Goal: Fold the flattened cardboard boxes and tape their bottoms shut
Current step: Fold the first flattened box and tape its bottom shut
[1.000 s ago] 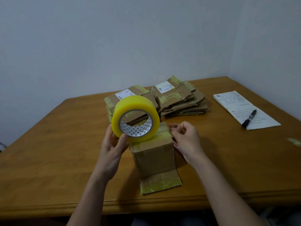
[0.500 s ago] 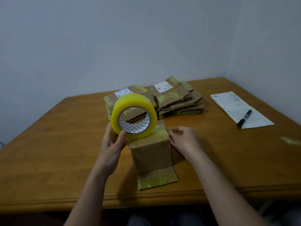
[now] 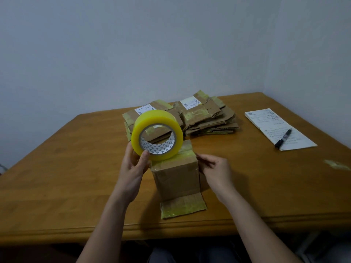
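So far, one box [image 3: 175, 174] stands folded into shape near the front edge of the wooden surface [image 3: 57, 177], turned bottom-up, with a flap [image 3: 183, 207] splayed flat toward the person. Yellowish tape already shows across its upper face, so the seam looks at least partly covered (whether that tape is fresh or left from an earlier use cannot be told). The left hand [image 3: 133, 168] holds the yellow tape roll [image 3: 156, 134] upright, its lower rim seemingly on the box's top, thumb on the near rim and fingers behind it; this grip is curled round the roll. The right hand [image 3: 216, 168] sits against the box's upper right edge, its fingers curled at the corner and seeming to pinch or press something there, probably the tape's end, though the strip itself is too clear to make out.

Judging by this, the first box is in mid-taping and the bulk of the work remains: two stacks of flattened boxes [image 3: 201, 118] lie untouched behind it, side by side and touching, farther back on the surface.

As for containers, the standing box shows only its outside; nothing can be seen inside it. To the right, well apart, a black marker [image 3: 283, 138] lies on a sheet of paper [image 3: 275, 128].
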Motion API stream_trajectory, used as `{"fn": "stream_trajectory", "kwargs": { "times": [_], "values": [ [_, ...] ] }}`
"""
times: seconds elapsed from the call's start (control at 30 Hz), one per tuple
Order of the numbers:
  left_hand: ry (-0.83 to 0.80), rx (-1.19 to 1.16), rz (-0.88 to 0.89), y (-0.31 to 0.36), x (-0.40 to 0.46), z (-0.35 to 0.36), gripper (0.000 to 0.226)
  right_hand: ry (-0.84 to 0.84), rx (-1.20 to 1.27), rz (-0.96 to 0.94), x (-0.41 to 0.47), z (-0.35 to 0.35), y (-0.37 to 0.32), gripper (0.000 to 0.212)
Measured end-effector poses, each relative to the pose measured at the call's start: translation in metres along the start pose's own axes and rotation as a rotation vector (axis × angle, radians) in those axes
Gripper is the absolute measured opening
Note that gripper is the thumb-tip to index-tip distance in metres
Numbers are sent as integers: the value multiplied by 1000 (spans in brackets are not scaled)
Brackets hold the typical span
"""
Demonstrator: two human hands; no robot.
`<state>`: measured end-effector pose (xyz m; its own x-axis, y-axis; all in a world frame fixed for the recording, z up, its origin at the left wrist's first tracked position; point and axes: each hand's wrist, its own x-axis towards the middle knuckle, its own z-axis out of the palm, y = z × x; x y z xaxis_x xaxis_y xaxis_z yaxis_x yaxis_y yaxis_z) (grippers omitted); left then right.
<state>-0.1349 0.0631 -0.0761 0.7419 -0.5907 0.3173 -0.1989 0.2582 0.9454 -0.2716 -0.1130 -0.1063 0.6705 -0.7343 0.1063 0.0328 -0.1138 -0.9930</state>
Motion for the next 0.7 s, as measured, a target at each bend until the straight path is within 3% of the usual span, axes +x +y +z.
{"fn": "stream_trajectory", "kwargs": {
  "times": [0.37, 0.47, 0.57, 0.7],
  "values": [
    [-37, 59, -13, 11, -3, 3, 36, 245, 123, 51, 11, -2, -5, 25],
    [-25, 48, -10, 9, -3, 3, 38, 326, -28, -21, 9, -8, -4, 21],
    [-16, 42, -9, 8, -3, 3, 41, 330, -85, -82, 2, -10, 1, 20],
    [-14, 30, -5, 7, -3, 3, 44, 246, 105, -15, -3, -4, 8, 25]
  ]
}}
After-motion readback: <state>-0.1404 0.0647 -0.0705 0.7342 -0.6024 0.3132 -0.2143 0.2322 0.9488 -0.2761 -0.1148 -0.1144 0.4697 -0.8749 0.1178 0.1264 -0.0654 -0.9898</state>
